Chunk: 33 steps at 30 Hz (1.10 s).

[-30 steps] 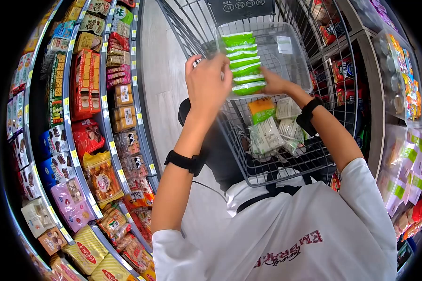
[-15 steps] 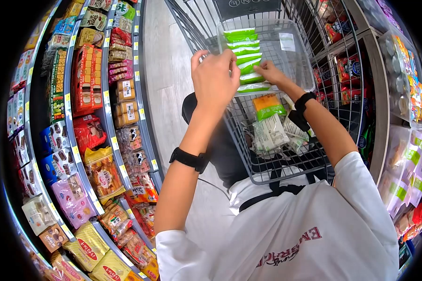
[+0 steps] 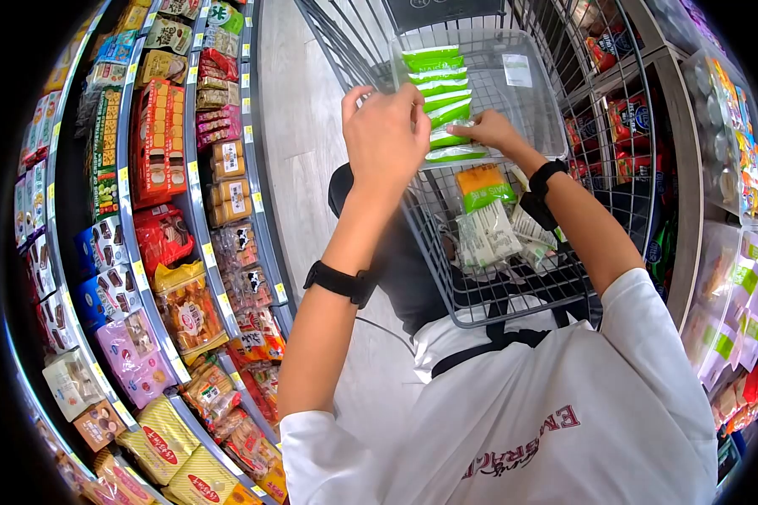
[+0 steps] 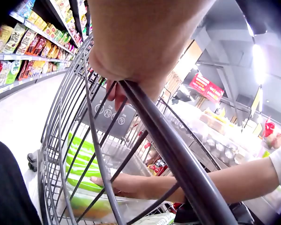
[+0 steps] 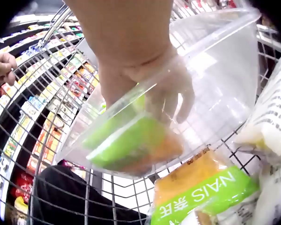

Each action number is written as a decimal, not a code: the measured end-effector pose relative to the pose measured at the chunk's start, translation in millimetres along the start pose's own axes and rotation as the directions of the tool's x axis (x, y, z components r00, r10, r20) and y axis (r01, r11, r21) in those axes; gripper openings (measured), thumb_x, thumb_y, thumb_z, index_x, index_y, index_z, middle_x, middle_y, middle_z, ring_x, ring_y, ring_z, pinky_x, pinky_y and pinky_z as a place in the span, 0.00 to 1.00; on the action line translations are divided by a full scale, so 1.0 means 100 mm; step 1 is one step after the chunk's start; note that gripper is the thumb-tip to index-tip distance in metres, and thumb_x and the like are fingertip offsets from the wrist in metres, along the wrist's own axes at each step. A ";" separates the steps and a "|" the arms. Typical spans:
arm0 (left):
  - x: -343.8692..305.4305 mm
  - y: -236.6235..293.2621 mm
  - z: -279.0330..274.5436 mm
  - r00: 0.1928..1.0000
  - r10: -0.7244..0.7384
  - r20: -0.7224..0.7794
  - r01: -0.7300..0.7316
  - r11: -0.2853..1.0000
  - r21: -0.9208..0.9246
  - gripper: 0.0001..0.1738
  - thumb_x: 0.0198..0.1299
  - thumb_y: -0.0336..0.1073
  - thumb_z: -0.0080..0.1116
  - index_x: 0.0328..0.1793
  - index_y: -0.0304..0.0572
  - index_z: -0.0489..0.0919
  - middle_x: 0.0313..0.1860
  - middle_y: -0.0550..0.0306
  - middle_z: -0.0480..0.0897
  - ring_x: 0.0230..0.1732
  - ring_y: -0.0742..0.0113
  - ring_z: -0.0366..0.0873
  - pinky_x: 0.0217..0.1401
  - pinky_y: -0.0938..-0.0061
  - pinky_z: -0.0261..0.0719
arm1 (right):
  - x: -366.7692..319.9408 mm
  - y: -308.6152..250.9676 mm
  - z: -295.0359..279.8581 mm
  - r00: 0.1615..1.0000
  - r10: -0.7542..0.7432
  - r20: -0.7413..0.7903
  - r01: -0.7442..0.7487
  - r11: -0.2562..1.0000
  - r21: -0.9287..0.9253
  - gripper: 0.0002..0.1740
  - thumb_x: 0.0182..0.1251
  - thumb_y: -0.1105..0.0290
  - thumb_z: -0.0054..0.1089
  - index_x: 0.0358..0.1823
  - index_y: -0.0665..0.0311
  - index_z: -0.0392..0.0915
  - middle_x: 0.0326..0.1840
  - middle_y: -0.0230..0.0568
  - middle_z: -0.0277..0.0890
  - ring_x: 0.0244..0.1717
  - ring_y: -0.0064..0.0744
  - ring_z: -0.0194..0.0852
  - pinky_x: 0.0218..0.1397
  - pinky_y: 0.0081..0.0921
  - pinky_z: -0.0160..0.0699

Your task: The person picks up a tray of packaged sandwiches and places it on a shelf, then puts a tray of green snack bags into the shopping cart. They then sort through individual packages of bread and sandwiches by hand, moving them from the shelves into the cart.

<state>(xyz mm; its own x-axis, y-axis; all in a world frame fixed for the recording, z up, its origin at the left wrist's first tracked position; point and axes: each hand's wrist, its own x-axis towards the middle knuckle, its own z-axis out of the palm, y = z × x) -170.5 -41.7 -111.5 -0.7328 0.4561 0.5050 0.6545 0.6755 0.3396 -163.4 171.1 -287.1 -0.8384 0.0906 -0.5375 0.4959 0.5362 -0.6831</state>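
Note:
A clear plastic bin (image 3: 526, 109) rests across the top of a wire shopping cart (image 3: 514, 290). A row of green packets (image 3: 436, 84) stands inside the bin. My left hand (image 3: 385, 135) grips the cart's dark rim (image 4: 178, 154), fingers curled round the bar. My right hand (image 3: 486, 130) reaches into the bin, its fingers lying on the nearest green packets (image 4: 79, 161). Through the bin wall the right hand (image 5: 154, 89) shows above a green packet (image 5: 126, 140). The left hand (image 5: 1, 65) appears far off on the rim.
An orange-and-green packet (image 5: 201, 187) and pale wrapped packs (image 3: 484, 236) lie in the cart basket below the bin. Stocked snack shelves (image 3: 156, 194) run along the left. More shelves (image 3: 733, 168) stand on the right. Pale floor (image 3: 295, 126) stretches ahead.
My right hand has moved slightly further into the bin, and the nearest green packets have shifted and tipped under it. The left hand has stayed on the cart rim.

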 end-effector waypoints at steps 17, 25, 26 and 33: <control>0.00 -0.03 0.00 0.997 -0.013 0.082 0.003 0.993 0.121 0.02 0.55 0.33 0.61 0.33 0.48 0.83 0.23 0.61 0.84 0.28 0.63 0.82 0.64 0.63 0.67 | -1.21 -0.87 -0.61 0.887 0.112 0.449 0.166 0.829 -0.534 0.25 0.58 0.53 0.70 0.45 0.69 0.83 0.36 0.56 0.83 0.47 0.50 0.83 0.50 0.40 0.79; -0.04 -0.08 0.04 0.999 0.027 0.035 -0.031 0.993 0.110 0.02 0.54 0.33 0.61 0.33 0.48 0.83 0.23 0.60 0.84 0.28 0.63 0.81 0.63 0.64 0.67 | -1.63 0.15 0.12 0.685 -0.165 0.710 0.718 0.321 -0.618 0.61 0.36 0.51 0.82 0.75 0.56 0.58 0.74 0.54 0.60 0.68 0.60 0.66 0.66 0.51 0.71; -0.03 -0.08 0.03 0.999 0.033 0.023 -0.035 0.995 0.097 0.02 0.55 0.34 0.60 0.34 0.48 0.83 0.24 0.61 0.85 0.29 0.62 0.81 0.63 0.64 0.67 | -1.62 0.14 0.10 0.694 -0.192 0.694 0.708 0.362 -0.607 0.56 0.40 0.52 0.80 0.73 0.55 0.62 0.71 0.55 0.65 0.67 0.57 0.69 0.66 0.49 0.71; -0.23 0.50 -0.42 0.884 0.126 0.450 0.130 0.859 -0.495 0.20 0.54 0.45 0.69 0.53 0.49 0.83 0.54 0.53 0.84 0.63 0.50 0.75 0.64 0.60 0.72 | -1.45 -0.10 -0.50 0.619 0.006 0.786 -0.177 0.975 0.132 0.36 0.57 0.52 0.65 0.65 0.64 0.71 0.56 0.50 0.80 0.56 0.42 0.80 0.58 0.39 0.77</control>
<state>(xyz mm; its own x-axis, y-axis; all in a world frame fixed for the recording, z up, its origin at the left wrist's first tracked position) -113.6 -43.0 -72.7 -0.6493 0.7489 0.1324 0.5594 0.3524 0.7502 -58.4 194.7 -177.2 -0.3380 -0.6002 -0.7249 0.6617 0.3962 -0.6366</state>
